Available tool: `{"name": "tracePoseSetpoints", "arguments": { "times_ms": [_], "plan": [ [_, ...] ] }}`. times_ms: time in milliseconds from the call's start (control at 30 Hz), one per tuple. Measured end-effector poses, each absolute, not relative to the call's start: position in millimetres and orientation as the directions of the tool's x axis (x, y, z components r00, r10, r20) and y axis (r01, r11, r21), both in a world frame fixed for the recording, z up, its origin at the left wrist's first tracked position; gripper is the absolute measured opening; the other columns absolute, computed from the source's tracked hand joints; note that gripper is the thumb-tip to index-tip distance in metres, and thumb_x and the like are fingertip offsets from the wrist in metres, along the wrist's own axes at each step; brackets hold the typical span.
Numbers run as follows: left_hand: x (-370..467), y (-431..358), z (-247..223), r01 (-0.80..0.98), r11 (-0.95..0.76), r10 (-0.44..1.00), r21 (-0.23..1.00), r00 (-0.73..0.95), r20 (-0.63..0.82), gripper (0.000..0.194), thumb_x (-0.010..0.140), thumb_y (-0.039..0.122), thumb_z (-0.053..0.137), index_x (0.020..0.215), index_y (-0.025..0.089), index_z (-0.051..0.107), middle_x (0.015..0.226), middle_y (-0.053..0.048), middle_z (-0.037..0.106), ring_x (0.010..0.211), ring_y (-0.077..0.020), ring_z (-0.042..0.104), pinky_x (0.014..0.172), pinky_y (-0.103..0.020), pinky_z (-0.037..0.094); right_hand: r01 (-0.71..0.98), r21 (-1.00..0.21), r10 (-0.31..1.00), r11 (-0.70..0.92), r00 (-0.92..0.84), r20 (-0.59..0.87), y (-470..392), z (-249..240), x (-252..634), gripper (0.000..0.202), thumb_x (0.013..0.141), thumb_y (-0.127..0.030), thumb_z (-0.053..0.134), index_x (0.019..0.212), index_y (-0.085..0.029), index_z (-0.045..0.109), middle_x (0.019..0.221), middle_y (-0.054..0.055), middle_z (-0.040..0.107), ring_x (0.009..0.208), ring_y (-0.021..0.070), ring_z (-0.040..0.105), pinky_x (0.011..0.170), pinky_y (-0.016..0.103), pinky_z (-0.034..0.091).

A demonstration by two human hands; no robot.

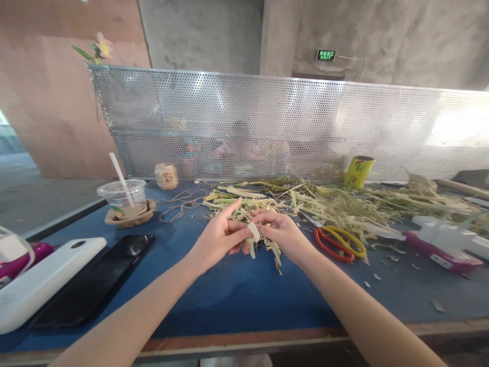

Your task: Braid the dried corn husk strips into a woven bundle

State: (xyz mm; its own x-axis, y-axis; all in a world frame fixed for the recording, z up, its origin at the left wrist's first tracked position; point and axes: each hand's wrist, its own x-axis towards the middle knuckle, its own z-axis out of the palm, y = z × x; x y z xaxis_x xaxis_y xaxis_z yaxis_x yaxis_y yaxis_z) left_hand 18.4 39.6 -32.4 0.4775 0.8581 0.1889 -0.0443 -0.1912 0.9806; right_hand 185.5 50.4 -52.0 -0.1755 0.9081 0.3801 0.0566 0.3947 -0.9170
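My left hand (217, 237) pinches a pale, flat husk strip (253, 232) between thumb and fingers, its index finger pointing up and away. From the other side my right hand (283, 233) has its fingertips closed on the same strip. Part of the strip is hidden behind the fingers. Under and behind both hands lies a heap of green-yellow dried plant strips (328, 201). Just right of my right hand rest scissors (336, 243) with one red and one yellow handle loop.
On the blue table (237, 306), a plastic cup (132, 196), twine (179, 204), a phone (95, 280) and a white power bank (49, 280) lie left. A yellow tube (358, 172) and a magenta power strip (443, 252) are right. A perforated metal screen (214, 112) stands behind.
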Motion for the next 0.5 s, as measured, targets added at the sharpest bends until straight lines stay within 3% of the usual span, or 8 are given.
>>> {"name": "tracePoseSetpoints", "arguments": {
  "times_ms": [167,300,500],
  "plan": [
    [18.6,37.9,-30.0,-0.020,-0.165,0.849,0.986,0.507,0.152,0.091,0.076,0.025,0.063,0.142,0.017,0.001,0.060,0.001,0.060,0.050,-0.0101,0.049,0.042,-0.020,0.032,0.031,-0.932,0.919,0.361,-0.182,0.350,46.4,-46.3,185.4,0.011,0.061,-0.028,0.070,0.064,-0.019,0.066,0.096,0.005,0.057,0.090,0.0198,0.053,0.073,0.031,0.041],
    [17.9,36.4,-29.9,0.040,-0.183,0.795,0.982,0.594,0.124,0.089,0.079,0.026,0.059,0.141,0.024,-0.004,0.060,0.002,0.059,0.047,-0.0085,0.045,0.040,-0.018,0.030,-0.053,-0.946,0.933,0.319,-0.160,0.323,42.2,-43.0,183.0,0.010,0.059,-0.026,0.070,0.060,-0.018,0.064,0.095,0.004,0.052,0.075,0.0149,0.052,0.061,0.028,0.042],
    [15.3,37.1,-31.8,0.065,-0.196,0.828,0.978,0.546,0.130,0.086,0.079,0.033,0.058,0.141,0.031,-0.001,0.065,0.003,0.058,0.042,-0.0060,0.040,0.038,-0.018,0.031,-0.076,-0.909,0.894,0.409,-0.167,0.416,45.5,-49.3,182.2,0.007,0.063,-0.024,0.068,0.060,-0.019,0.064,0.080,0.002,0.055,0.070,0.0134,0.051,0.060,0.027,0.040]
  ]
}}
